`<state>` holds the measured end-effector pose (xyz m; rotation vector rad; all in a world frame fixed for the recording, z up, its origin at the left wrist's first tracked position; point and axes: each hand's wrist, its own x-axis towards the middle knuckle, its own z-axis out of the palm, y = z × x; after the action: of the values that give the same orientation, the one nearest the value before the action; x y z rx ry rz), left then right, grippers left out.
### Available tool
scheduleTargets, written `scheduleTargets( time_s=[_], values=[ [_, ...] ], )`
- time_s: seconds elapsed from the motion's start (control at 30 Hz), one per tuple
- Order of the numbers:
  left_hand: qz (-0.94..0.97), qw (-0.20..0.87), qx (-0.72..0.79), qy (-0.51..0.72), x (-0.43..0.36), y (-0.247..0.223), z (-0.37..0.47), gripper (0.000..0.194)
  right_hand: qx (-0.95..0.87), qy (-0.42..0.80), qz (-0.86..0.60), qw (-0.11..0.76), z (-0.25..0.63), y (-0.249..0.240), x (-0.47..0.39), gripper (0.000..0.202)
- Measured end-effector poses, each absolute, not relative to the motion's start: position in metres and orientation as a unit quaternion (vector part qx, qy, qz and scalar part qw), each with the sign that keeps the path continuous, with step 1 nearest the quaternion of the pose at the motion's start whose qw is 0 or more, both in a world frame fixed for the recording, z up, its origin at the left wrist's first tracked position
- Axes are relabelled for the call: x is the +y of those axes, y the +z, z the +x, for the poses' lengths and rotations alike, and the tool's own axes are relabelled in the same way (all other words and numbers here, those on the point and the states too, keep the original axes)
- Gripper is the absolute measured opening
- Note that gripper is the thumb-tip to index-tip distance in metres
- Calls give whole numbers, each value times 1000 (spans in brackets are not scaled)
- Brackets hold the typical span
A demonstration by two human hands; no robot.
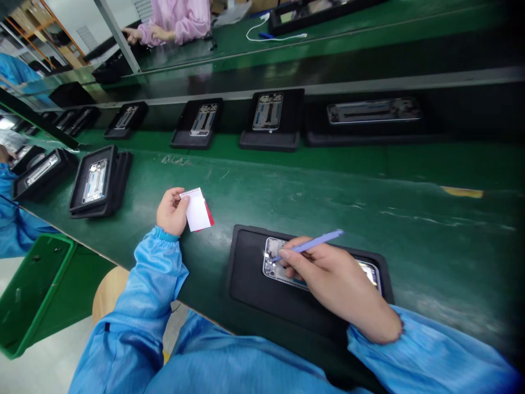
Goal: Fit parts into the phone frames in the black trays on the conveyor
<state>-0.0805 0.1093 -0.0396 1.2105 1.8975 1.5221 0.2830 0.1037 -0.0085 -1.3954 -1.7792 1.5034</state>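
My right hand (328,273) is closed round a purple pen-like tool (318,241), its tip down at the left end of a phone frame (274,248). That frame lies in a black tray (250,273) on the green table, and my hand covers much of its middle. To the left, my left hand (172,212) pinches the top corner of a small white spiral notepad (198,213), with a red piece showing under its right edge.
Stacked black trays (112,191) with a phone frame stand at the left. Further trays (246,140) with phone frames line the back. A green bin (68,257) is at the lower left. A person in pink (192,22) and blue-sleeved people are nearby.
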Motion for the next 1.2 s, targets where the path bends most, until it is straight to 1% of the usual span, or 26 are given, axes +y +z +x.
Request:
scheduleTargets(
  time_s=[0.53,0.67,0.83,0.9,0.97,1.1,1.2],
  values=[
    [431,204,686,550,110,-42,-83,43,-664,513,-492,232,280,-10,103,37],
    [434,198,687,549,110,-44,-85,42,-717,445,-474,250,281,-13,103,33],
    [438,188,689,545,110,-45,-85,41,-835,288,-364,294,286,-14,95,32],
    [439,181,695,539,110,-46,-85,40,-847,256,-343,315,289,-15,92,31],
    [439,169,705,530,111,-48,-86,40,-842,264,-346,318,291,-16,92,30],
    [445,142,727,504,114,-44,-85,38,-830,310,-358,295,286,-17,95,30],
    [455,116,729,498,106,-30,-83,39,-795,348,-369,333,288,-1,93,24]
  ],
)
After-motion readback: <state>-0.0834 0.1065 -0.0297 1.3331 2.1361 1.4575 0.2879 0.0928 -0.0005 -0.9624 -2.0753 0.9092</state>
